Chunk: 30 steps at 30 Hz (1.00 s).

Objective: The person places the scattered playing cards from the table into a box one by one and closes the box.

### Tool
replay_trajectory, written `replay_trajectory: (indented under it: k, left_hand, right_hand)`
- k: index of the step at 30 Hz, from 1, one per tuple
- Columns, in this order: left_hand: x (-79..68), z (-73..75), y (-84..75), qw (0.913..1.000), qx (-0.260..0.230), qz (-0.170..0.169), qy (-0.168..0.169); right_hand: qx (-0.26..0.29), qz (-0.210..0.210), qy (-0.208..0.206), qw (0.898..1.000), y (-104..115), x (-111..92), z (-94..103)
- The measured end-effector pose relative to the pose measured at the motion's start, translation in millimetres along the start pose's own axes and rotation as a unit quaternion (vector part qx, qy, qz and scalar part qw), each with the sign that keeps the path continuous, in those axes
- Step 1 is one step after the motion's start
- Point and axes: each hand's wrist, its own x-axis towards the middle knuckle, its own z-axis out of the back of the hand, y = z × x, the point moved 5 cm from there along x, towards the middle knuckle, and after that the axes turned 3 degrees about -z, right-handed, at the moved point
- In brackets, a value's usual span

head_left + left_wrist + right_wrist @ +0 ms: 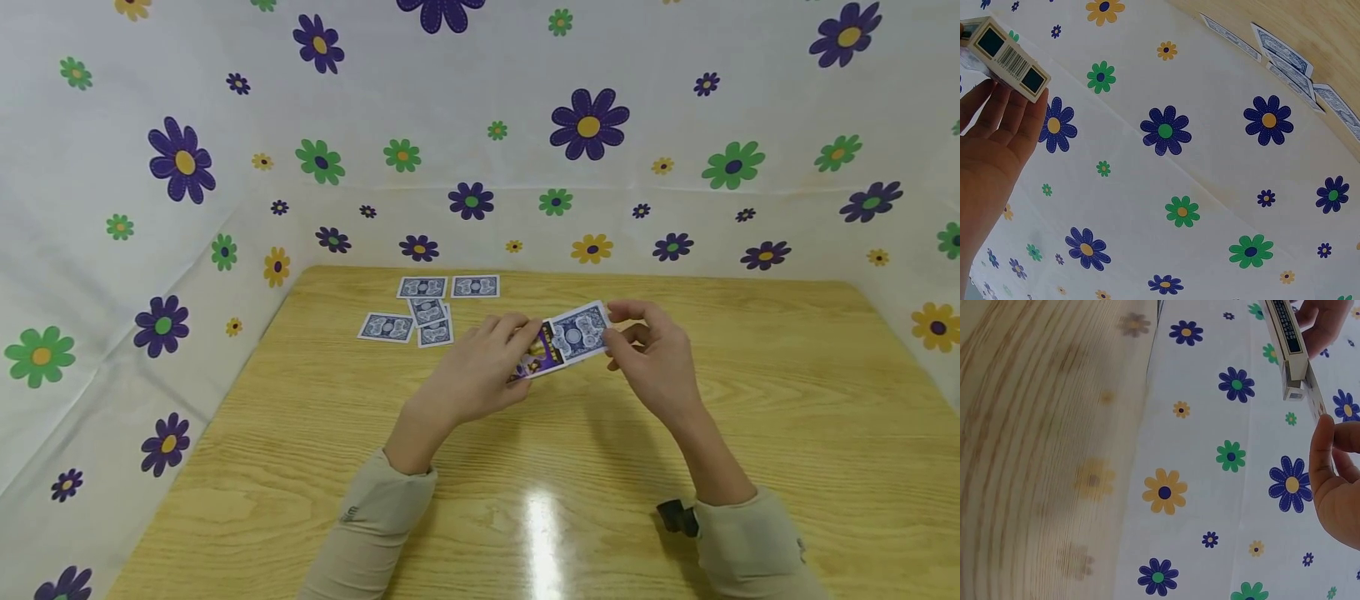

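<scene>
My left hand grips a purple and yellow playing-card box, held tilted over the table. A blue-backed playing card sticks well out of the box's right end. My right hand pinches the outer end of that card between thumb and fingers. In the left wrist view, the box shows a barcode on its end, with the left fingers bent under it. Seen from the right wrist, the box has its end flap hanging down, and the card spans from it to the right fingertips.
Several blue-backed cards lie face down at the far left of the wooden table: two side by side at the back, one card nearer, and one card overlapping another. A flower-print cloth borders the table. A small black object sits at the right sleeve.
</scene>
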Motion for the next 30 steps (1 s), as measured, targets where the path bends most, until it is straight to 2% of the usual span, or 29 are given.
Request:
replay_trajectory:
  k: [5,14,25,30]
  left_hand:
    - [-0.5,-0.5,0.7,1.0,0.001,0.001,-0.001]
    - [-0.5,0.1,1.0,1.0,0.001,0.002,-0.006]
    - [-1.7,1.2,2.2,1.0,-0.003,0.006,-0.007]
    - [-2.2,2.2,2.5,0.9999,-0.005,0.003,-0.016]
  right_hand:
    - [0.021,-0.003,0.004,1.0,1.9,-0.9,-3.5]
    - [0.023,0.008,0.024,0.999,6.4,-4.3,-10.1]
    - [-0.039,0.032,0.023,0.998,13.2,-11.3,-16.2]
    - [-0.043,0.036,0.034,0.998,16.6,-13.6,-19.4]
